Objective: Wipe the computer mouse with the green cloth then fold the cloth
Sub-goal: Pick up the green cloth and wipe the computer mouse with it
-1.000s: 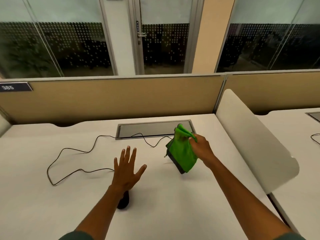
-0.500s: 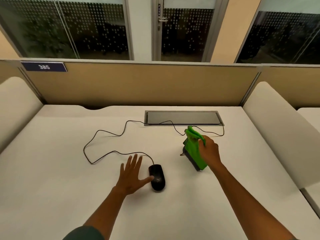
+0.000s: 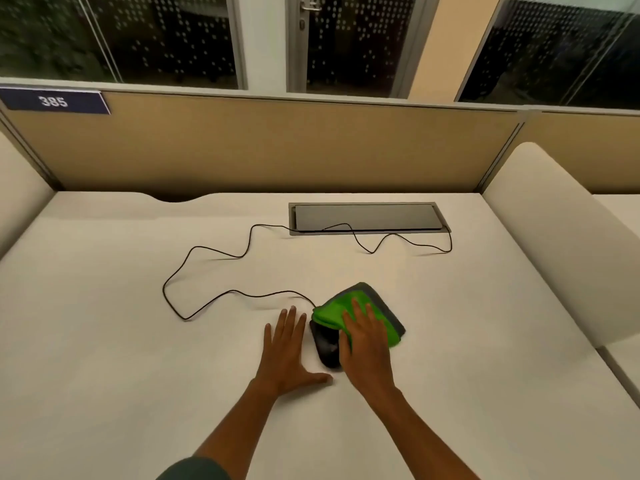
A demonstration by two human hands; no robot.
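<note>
A black computer mouse (image 3: 326, 346) lies on the white desk (image 3: 138, 341), its front half hidden under the green cloth (image 3: 332, 311) with a grey edge. My right hand (image 3: 363, 337) lies flat on the cloth and presses it onto the mouse. Just left of the mouse, my left hand (image 3: 287, 351) rests flat on the desk with fingers spread, thumb near the mouse's rear end. The mouse's black cable (image 3: 214, 252) loops to the left and back.
The cable runs to a grey cable hatch (image 3: 367, 218) at the back of the desk. A tan partition (image 3: 277, 147) with a "385" label (image 3: 53, 101) closes the far edge. White rounded dividers stand at the left side and right side (image 3: 554, 237).
My right hand brought the hanging cloth down and left onto the mouse. My left hand shifted from touching the mouse's left side to lying flat beside it. The camera tilted down.
</note>
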